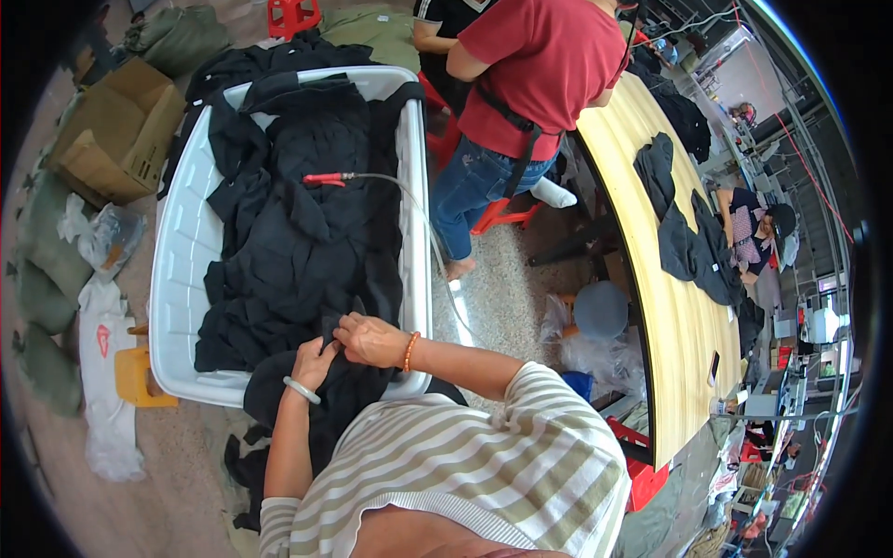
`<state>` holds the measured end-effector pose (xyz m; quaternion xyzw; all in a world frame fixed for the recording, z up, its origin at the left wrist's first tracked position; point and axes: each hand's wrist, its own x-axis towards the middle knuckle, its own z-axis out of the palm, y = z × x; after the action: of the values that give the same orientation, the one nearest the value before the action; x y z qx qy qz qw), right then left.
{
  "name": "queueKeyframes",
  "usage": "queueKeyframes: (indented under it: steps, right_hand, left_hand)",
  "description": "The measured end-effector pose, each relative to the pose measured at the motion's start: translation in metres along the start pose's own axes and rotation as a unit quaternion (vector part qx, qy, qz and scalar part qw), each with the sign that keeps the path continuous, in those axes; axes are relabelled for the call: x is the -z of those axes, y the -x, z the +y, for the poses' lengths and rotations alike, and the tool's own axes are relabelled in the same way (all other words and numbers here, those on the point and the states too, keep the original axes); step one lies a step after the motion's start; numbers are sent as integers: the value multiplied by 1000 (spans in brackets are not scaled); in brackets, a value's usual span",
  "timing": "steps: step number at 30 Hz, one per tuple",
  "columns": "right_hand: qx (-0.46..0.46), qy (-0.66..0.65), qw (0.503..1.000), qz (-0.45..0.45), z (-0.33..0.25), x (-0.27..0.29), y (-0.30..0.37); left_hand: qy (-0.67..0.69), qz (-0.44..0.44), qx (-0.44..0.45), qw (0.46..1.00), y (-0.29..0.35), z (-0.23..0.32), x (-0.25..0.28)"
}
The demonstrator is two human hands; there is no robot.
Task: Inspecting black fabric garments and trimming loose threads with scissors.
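My left hand [314, 364], with a pale bangle at the wrist, is closed on the edge of a black garment [321, 423]. Right beside it, my right hand [370, 341] pinches the same dark cloth, its fingertips close to the left thumb. The held garment drapes over the near rim of a large white plastic tub [160, 307] towards my lap. Inside the tub lies a heap of black garments [307, 232]. On top of the heap rests a red-handled tool [324, 178] with a thin hose. Small details between my fingers are hidden.
A person in a red shirt [535, 74] stands beyond the tub's right side. At right is a long wooden table [670, 344] with black garments [688, 246] and a phone [713, 367]. A cardboard box [116, 139] and yellow stool [139, 377] stand left.
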<state>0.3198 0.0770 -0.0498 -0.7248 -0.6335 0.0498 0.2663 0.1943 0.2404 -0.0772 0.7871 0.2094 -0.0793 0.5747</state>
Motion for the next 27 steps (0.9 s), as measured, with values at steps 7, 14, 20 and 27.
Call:
queueKeyframes:
  steps: [7,14,20,27]
  right_hand:
    - [-31,-59,997,-25,5,0,-1]
    - [-53,-134,986,-88,2,9,4]
    - [-47,-140,982,-113,2,7,6]
    - [-82,-179,978,-62,-1,-1,8]
  left_hand:
    - [-155,36,-128,979,29,32,-9]
    - [-196,93,-84,973,22,11,-16]
    - [-177,128,-106,970,22,-5,-24]
    - [-155,112,-111,975,27,5,-24]
